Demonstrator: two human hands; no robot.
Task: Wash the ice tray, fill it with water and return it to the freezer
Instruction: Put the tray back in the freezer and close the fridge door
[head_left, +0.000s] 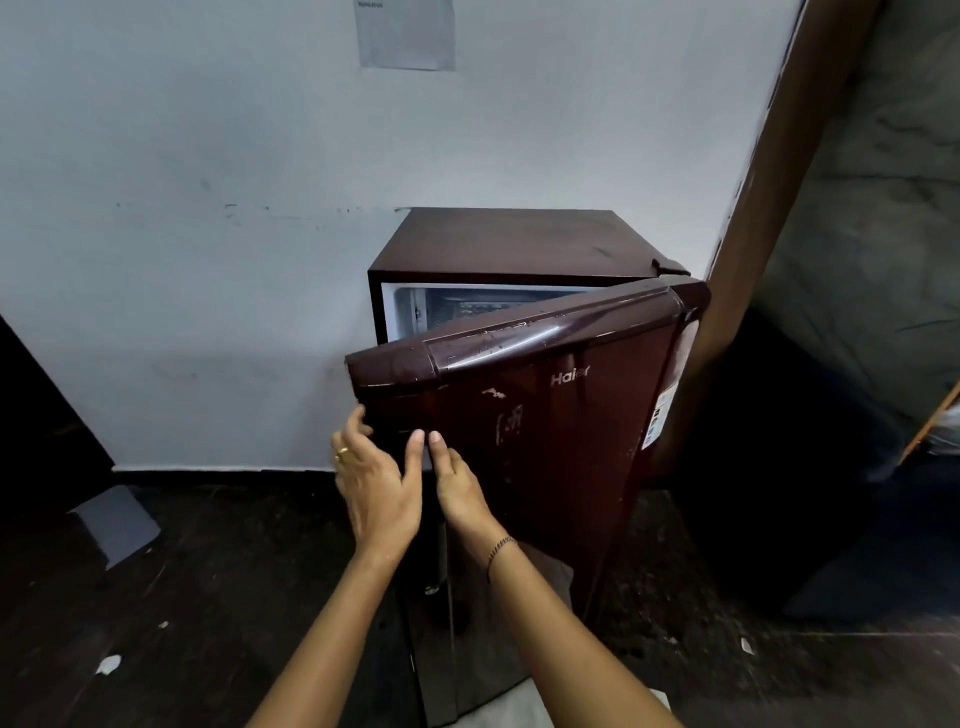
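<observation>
A small maroon fridge (498, 244) stands against the white wall with its door (545, 415) swung partly open. Through the gap at the top I see the lit freezer compartment (467, 306); no ice tray can be made out in it. My left hand (376, 483), with a ring on one finger, holds the door's free left edge, fingers round the edge and thumb on the front. My right hand (460, 488) lies just beside it, its straight fingers touching the door's front face.
A brown wooden door frame (769, 234) rises right of the fridge, with a dark area beyond it. The floor (208, 597) is dark, with small white scraps and a grey sheet (117, 522) at the left. A paper (405, 31) hangs on the wall.
</observation>
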